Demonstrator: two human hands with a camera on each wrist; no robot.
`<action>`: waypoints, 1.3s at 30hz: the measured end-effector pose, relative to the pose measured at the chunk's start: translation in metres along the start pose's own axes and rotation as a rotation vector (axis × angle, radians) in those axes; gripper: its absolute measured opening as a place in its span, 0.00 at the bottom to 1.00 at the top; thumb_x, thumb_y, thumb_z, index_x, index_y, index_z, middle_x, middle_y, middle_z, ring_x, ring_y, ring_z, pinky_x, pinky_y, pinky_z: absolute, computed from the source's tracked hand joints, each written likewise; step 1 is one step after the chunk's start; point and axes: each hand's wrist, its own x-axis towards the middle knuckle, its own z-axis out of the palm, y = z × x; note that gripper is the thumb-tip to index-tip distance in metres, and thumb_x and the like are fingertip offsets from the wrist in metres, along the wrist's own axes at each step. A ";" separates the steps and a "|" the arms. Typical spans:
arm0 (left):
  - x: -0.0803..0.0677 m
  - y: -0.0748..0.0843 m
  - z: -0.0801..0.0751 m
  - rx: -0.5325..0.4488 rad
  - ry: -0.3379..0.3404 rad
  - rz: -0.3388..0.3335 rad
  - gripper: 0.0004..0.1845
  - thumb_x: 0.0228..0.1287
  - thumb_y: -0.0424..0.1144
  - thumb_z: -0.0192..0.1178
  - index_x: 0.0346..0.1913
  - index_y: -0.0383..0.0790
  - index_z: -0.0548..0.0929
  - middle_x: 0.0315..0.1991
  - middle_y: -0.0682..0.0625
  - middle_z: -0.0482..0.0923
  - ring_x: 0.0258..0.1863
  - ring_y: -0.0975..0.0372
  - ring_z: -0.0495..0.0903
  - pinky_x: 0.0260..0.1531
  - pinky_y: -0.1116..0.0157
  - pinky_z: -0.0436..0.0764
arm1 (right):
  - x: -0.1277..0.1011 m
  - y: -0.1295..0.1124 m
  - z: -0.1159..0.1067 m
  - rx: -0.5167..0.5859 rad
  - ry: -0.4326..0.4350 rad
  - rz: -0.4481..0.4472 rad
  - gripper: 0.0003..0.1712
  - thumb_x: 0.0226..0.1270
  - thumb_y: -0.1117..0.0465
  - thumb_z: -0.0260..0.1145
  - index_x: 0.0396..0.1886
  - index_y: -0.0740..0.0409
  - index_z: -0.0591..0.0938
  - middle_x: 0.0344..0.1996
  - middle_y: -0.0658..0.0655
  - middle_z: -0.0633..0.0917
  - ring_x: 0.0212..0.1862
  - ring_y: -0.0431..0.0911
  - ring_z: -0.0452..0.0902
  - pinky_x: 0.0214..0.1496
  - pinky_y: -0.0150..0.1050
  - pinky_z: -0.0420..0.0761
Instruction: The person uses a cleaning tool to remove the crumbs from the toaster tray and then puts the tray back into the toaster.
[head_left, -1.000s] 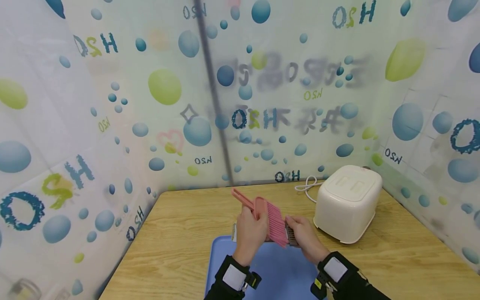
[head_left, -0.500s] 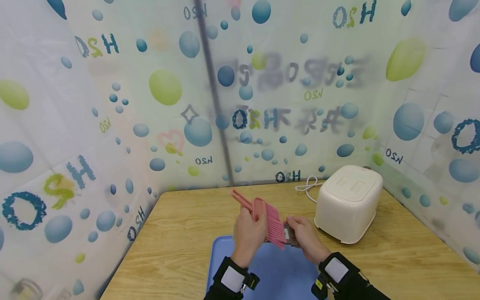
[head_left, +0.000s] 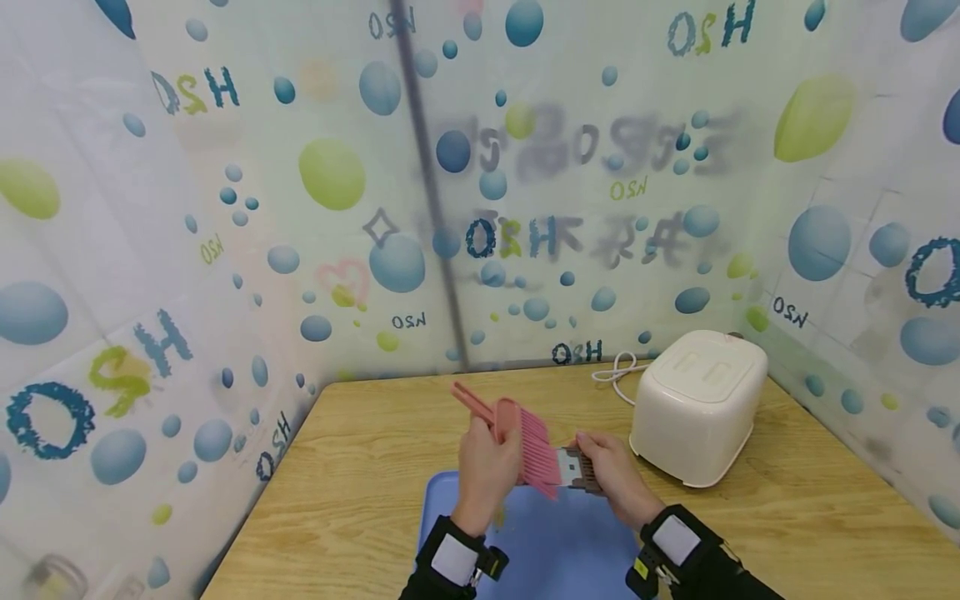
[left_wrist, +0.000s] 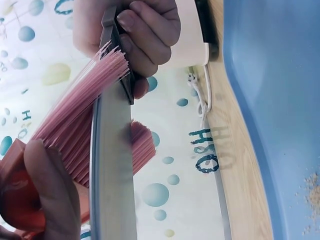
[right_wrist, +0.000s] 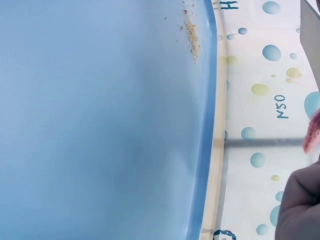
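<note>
My left hand grips a pink brush by its head, handle pointing up and away. Its bristles press against the flat steel blade of a knife. My right hand grips the knife's dark handle, fingers curled round it. Both hands hover above a blue tray. In the right wrist view only a corner of the blade and a tuft of bristles show over the tray.
Pale crumbs lie on the tray near its rim, also visible as crumbs in the left wrist view. A white boxy appliance with a white cable stands at the right on the wooden table. Printed plastic sheeting walls in three sides.
The brush has slid left and slightly up along the blade, uncovering more of the knife near its handle. The right hand has barely moved.
</note>
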 end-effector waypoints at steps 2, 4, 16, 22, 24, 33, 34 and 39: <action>0.000 -0.001 -0.001 0.009 0.005 -0.004 0.08 0.69 0.36 0.60 0.42 0.34 0.75 0.18 0.52 0.74 0.11 0.65 0.74 0.09 0.68 0.71 | 0.000 0.000 0.000 0.001 -0.002 -0.001 0.24 0.85 0.54 0.47 0.50 0.70 0.81 0.33 0.55 0.83 0.32 0.44 0.80 0.30 0.38 0.80; 0.001 -0.002 -0.003 0.021 0.009 -0.011 0.07 0.68 0.35 0.59 0.41 0.34 0.75 0.18 0.52 0.74 0.11 0.65 0.74 0.08 0.68 0.70 | 0.000 0.000 0.000 -0.002 -0.003 -0.001 0.24 0.85 0.54 0.47 0.49 0.69 0.81 0.33 0.55 0.83 0.31 0.45 0.80 0.30 0.38 0.80; 0.003 -0.003 -0.009 0.063 0.025 -0.010 0.10 0.65 0.34 0.59 0.45 0.32 0.75 0.20 0.50 0.75 0.12 0.64 0.75 0.09 0.67 0.71 | 0.000 0.001 -0.001 -0.015 0.008 0.015 0.24 0.84 0.53 0.47 0.53 0.69 0.80 0.34 0.56 0.82 0.33 0.45 0.80 0.32 0.40 0.78; 0.004 -0.003 -0.012 0.077 0.035 -0.021 0.09 0.64 0.33 0.59 0.44 0.32 0.75 0.21 0.50 0.73 0.13 0.63 0.74 0.10 0.68 0.70 | 0.001 0.001 -0.002 -0.012 0.019 0.006 0.23 0.84 0.54 0.47 0.52 0.70 0.80 0.36 0.56 0.81 0.35 0.46 0.78 0.34 0.40 0.79; 0.004 -0.004 -0.014 0.082 0.040 -0.026 0.08 0.64 0.33 0.59 0.43 0.33 0.75 0.20 0.50 0.73 0.13 0.63 0.74 0.11 0.68 0.70 | 0.000 0.001 -0.002 -0.013 0.019 0.007 0.23 0.84 0.54 0.47 0.52 0.70 0.79 0.36 0.56 0.81 0.36 0.46 0.78 0.35 0.40 0.79; 0.004 -0.009 -0.017 0.065 0.022 -0.016 0.09 0.65 0.32 0.59 0.45 0.34 0.74 0.20 0.50 0.74 0.12 0.63 0.75 0.09 0.67 0.71 | -0.001 0.001 -0.003 -0.020 0.024 0.013 0.23 0.84 0.54 0.47 0.51 0.69 0.79 0.36 0.56 0.81 0.36 0.46 0.77 0.35 0.39 0.78; 0.004 -0.008 -0.017 0.063 0.022 -0.017 0.09 0.64 0.32 0.59 0.45 0.34 0.74 0.19 0.50 0.74 0.12 0.63 0.75 0.09 0.67 0.71 | -0.001 0.001 -0.003 -0.016 0.024 0.013 0.22 0.84 0.54 0.47 0.51 0.69 0.79 0.36 0.56 0.81 0.36 0.46 0.77 0.35 0.39 0.78; 0.004 -0.008 -0.019 0.048 0.025 -0.035 0.09 0.63 0.32 0.58 0.44 0.33 0.75 0.18 0.49 0.75 0.09 0.62 0.75 0.08 0.65 0.74 | -0.001 0.003 -0.005 -0.021 0.019 0.011 0.23 0.84 0.53 0.46 0.52 0.69 0.79 0.37 0.56 0.80 0.37 0.47 0.77 0.36 0.39 0.78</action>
